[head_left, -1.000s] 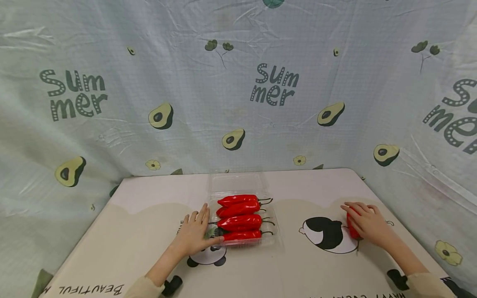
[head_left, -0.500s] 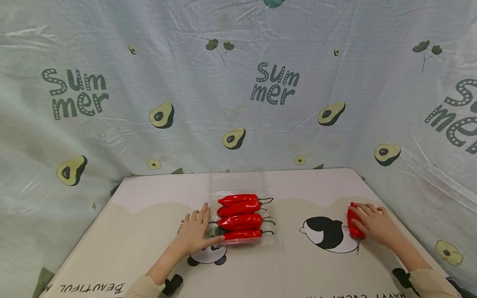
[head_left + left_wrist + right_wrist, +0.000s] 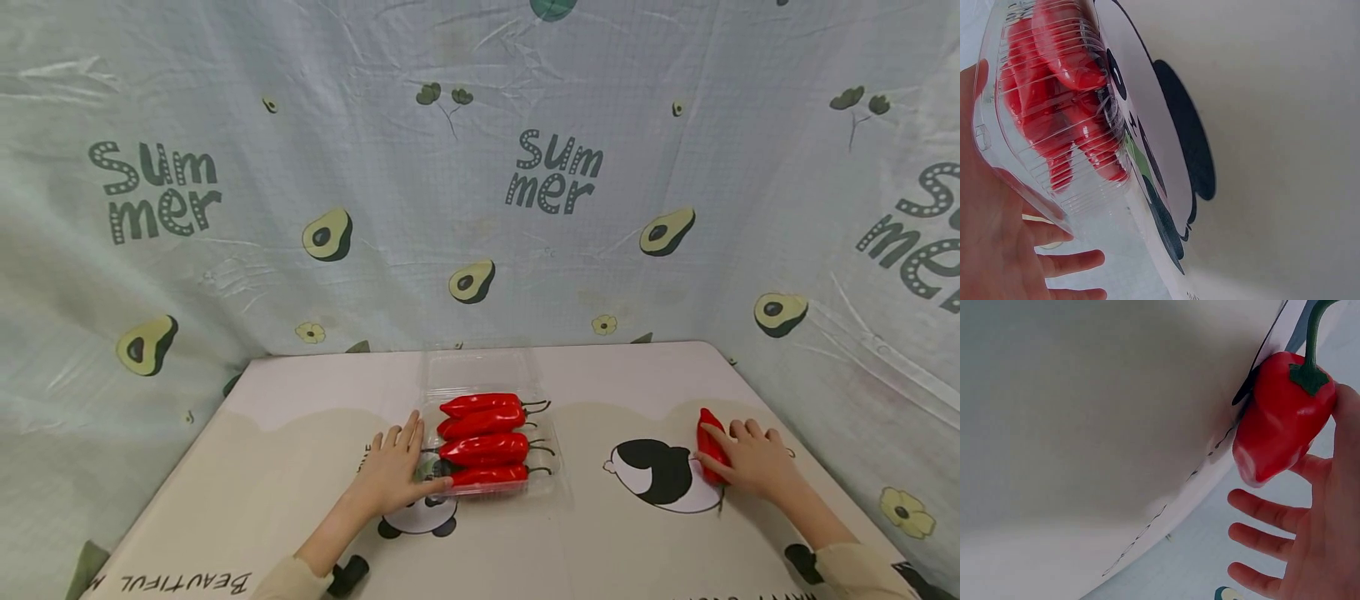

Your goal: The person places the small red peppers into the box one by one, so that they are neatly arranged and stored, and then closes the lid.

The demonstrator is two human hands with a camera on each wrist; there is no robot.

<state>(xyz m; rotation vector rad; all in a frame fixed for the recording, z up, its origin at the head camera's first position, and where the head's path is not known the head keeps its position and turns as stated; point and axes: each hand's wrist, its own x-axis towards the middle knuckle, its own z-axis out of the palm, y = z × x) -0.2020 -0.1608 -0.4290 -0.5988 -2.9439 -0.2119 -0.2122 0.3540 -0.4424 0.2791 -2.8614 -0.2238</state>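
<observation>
A clear plastic clamshell box (image 3: 478, 371) lies with its lid folded back on the table. Several red peppers (image 3: 486, 450) with thin green stems lie side by side in it. My left hand (image 3: 386, 475) rests against the box's left side with fingers spread, its thumb at the near corner; the left wrist view shows those fingers (image 3: 1075, 264) straight beside the ribbed wall. At the right, my right hand (image 3: 757, 462) pinches a single red pepper (image 3: 1284, 419) between thumb and index finger. Its stem points toward me, and the other fingers extend past it.
The table (image 3: 300, 483) bears printed cartoon figures and lettering. A pale curtain (image 3: 390, 208) with avocado prints hangs along the back and both sides, close to the table's edges.
My right hand first covered the pepper, then shifted right off most of it, and now has its thumb and index finger on it. The left hand and box have stayed in place.
</observation>
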